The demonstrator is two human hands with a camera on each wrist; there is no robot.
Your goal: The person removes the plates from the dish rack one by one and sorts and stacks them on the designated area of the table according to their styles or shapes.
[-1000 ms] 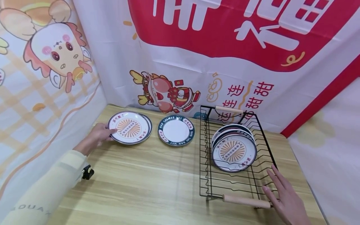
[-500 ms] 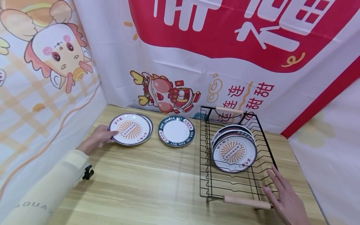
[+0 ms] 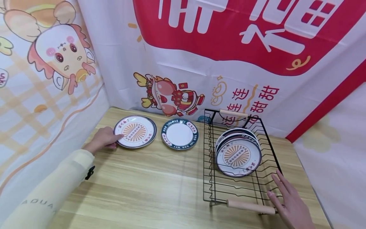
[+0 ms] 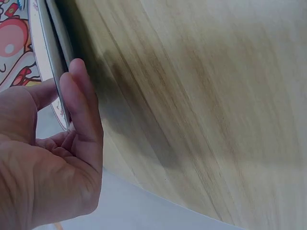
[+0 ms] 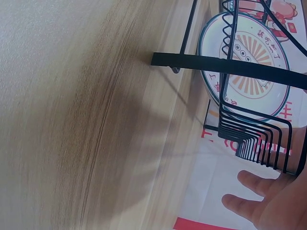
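At the left of the head view, my left hand pinches the near-left rim of a white plate with an orange sunburst. The thumb lies on top and the fingers are underneath. A second plate shows as a thin edge below it, and in the left wrist view a narrow dark gap runs between the upper plate and the lower one. My right hand rests with extended fingers at the front right corner of a black wire dish rack. In the right wrist view its fingers overlap the wires.
A green-rimmed white plate lies flat between the held plate and the rack. Several plates lean upright in the rack, a sunburst plate foremost. Wooden handles cap the rack's ends. A printed cloth hangs behind the wooden table.
My left hand and its plate have shifted slightly right, and the upper plate covers a bit more of the one beneath. The right hand and rack have stayed in place.
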